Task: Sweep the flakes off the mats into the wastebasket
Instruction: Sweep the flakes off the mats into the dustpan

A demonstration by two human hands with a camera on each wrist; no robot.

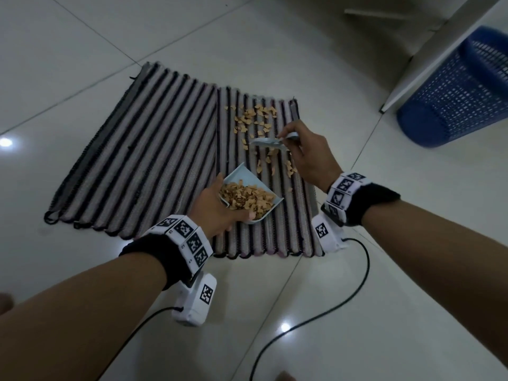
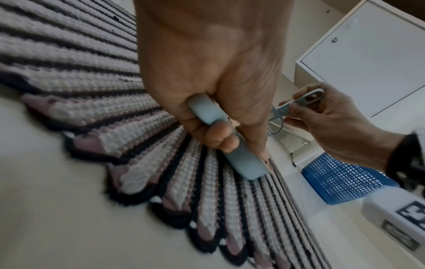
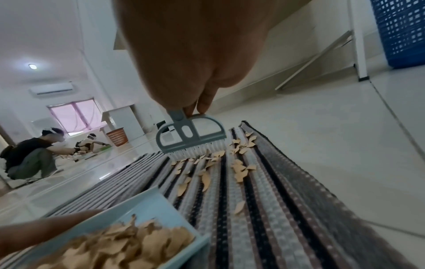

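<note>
Two striped mats lie side by side on the tiled floor: the left mat (image 1: pixel 143 149) is bare, the right mat (image 1: pixel 275 224) carries scattered tan flakes (image 1: pixel 254 119). My left hand (image 1: pixel 217 207) grips a light blue dustpan (image 1: pixel 248 195) heaped with flakes, resting on the right mat; its handle (image 2: pixel 230 143) runs through my fingers. My right hand (image 1: pixel 305 152) pinches the handle of a small grey-blue brush (image 3: pixel 190 138), bristles down among the flakes (image 3: pixel 239 163) just beyond the pan. A blue mesh wastebasket (image 1: pixel 461 89) stands off to the right.
A white cabinet panel (image 1: pixel 437 53) stands beside the wastebasket. Two black cables (image 1: pixel 324 323) trail over the floor near me. In the right wrist view, a crouching person (image 3: pixel 30 156) and an orange basket (image 3: pixel 117 136) are far across the room.
</note>
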